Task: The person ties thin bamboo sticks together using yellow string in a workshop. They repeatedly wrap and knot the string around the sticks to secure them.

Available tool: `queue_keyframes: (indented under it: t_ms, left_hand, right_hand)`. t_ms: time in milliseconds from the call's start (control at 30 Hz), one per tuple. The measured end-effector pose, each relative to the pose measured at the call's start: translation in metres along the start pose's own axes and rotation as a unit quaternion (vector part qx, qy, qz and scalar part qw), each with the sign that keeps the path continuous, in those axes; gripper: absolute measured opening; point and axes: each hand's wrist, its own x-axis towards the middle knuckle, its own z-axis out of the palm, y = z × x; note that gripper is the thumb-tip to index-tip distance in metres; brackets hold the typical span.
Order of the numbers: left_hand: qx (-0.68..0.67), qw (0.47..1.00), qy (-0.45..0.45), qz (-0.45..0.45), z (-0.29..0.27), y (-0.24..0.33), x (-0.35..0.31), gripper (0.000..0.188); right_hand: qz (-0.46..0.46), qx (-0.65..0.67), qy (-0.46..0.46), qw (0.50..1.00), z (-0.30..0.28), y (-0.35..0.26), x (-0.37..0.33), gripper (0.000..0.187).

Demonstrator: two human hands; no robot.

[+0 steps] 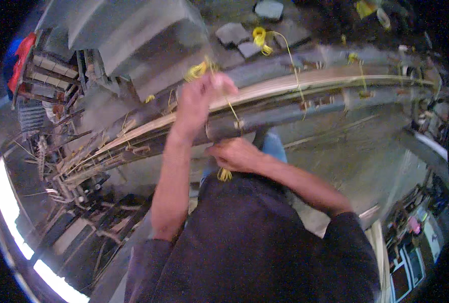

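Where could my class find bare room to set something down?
The floor bordered by the lower grey pole, right forearm and right-edge clutter looks mostly bare. Crowded: wooden strips and yellow cord near the left hand and right hand; jumbled pieces lower left.

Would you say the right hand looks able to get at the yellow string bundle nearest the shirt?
Probably yes: the yellow string bundle appears just below the right hand in this view, with nothing visible between them, though depth is uncertain.

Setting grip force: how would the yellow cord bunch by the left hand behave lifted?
The yellow cord bunch looks floppy, gathered in loops; probably light, its strands being thin; may tangle, loops crowding beside the left hand.
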Motion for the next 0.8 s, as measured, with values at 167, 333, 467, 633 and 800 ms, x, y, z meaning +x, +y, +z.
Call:
queue_keyframes:
  t_ms: [167, 333, 467, 633, 800]
  left_hand:
    - [0.154, 0.988, 0.009, -0.031, -0.014, -0.052, 0.102, 0.04]
    - [0.175, 0.976, -0.051, -0.119, -0.056, -0.058, 0.109, 0.044]
    - [0.295, 0.955, -0.008, 0.007, -0.179, -0.052, 0.073, 0.039]
    - [0.224, 0.97, 0.031, 0.091, -0.194, -0.043, -0.011, 0.032]
    - [0.294, 0.948, -0.029, 0.12, -0.169, -0.071, -0.092, 0.029]
  right_hand:
    - [-0.074, -0.183, 0.319, 0.927, -0.128, -0.008, -0.011, 0.025]
    - [0.012, -0.138, 0.286, 0.948, -0.135, -0.034, -0.038, 0.024]
    - [0.157, 0.231, 0.135, 0.951, -0.046, -0.074, -0.078, 0.037]
    - [0.379, 0.379, 0.16, 0.829, 0.121, -0.038, 0.055, 0.046]
    - [0.16, -0.123, 0.155, 0.967, -0.062, -0.223, 0.068, 0.007]
